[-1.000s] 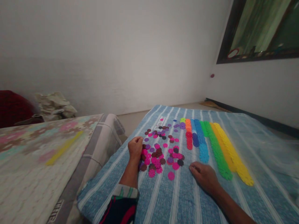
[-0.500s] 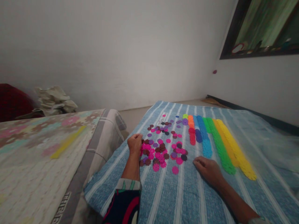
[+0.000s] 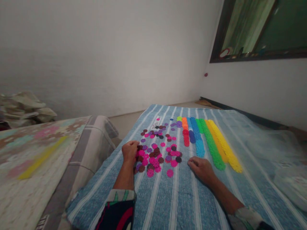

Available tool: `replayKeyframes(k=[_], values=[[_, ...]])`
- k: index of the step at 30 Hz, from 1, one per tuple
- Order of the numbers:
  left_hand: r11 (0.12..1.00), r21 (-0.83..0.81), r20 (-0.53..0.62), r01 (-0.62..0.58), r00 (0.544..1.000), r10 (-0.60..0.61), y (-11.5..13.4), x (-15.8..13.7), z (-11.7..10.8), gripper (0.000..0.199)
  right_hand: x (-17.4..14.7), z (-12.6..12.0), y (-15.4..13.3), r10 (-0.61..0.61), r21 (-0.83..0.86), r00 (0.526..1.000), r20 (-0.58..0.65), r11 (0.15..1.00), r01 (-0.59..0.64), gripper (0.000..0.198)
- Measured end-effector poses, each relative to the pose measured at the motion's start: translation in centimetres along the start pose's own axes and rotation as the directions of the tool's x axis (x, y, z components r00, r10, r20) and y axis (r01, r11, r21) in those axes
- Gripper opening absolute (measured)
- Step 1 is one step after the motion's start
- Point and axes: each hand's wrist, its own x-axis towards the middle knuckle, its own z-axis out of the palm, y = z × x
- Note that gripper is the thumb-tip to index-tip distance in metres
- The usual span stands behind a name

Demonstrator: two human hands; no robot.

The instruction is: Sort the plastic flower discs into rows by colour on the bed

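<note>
My left hand point(image 3: 130, 152) is closed at the left edge of a loose pile of small scalloped plastic discs point(image 3: 153, 158), its fingertips against the nearest brown ones. What it holds, if anything, is hidden. Pink, brown, purple and black discs lie scattered here, some overlapping. My right hand point(image 3: 201, 169) rests curled on the blue striped cloth point(image 3: 165, 198), right of the pile, with no disc showing in its fingers. Beyond it, discs sorted by colour lie in overlapping rows: a green row point(image 3: 213, 147), a yellow row point(image 3: 226, 147), a blue row point(image 3: 198, 137) and a short red row point(image 3: 186, 138).
To the left stands another surface with a patterned cover point(image 3: 55, 153), a yellow strip point(image 3: 43, 158) lying on it. A clear plastic bag or container point(image 3: 291, 182) is at the right. Behind are a white wall point(image 3: 115, 57) and a dark-framed window point(image 3: 251, 32).
The camera view has swung to the right, so everything appears further left. Both hands keep nearly the same places beside the discs, and the rows look unchanged.
</note>
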Motion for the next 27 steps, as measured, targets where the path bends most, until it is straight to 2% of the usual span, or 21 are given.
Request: replayKeyframes(k=[10,18,23,27], values=[[0.982,-0.16,0.047,0.096,0.995,-0.09,1.2,-1.1,-0.2,0.016,-0.2,0.3,0.5,0.007,-0.006,1.0,-0.009,1.0,-0.007,0.033],[0.979,-0.166,0.073,0.115,0.992,-0.104,1.2,-1.2,0.0,0.016,-0.4,0.1,0.3,0.017,-0.003,1.0,-0.021,1.0,-0.017,0.032],[0.994,-0.088,0.091,0.065,0.994,-0.057,0.9,-1.1,0.1,0.018,-0.3,0.1,0.2,0.012,-0.036,0.999,-0.031,0.999,-0.013,0.033],[0.982,0.155,0.093,-0.111,0.991,0.097,0.9,-1.2,0.1,0.02,-0.3,0.2,0.2,0.009,-0.046,0.999,-0.037,0.999,-0.01,0.032]])
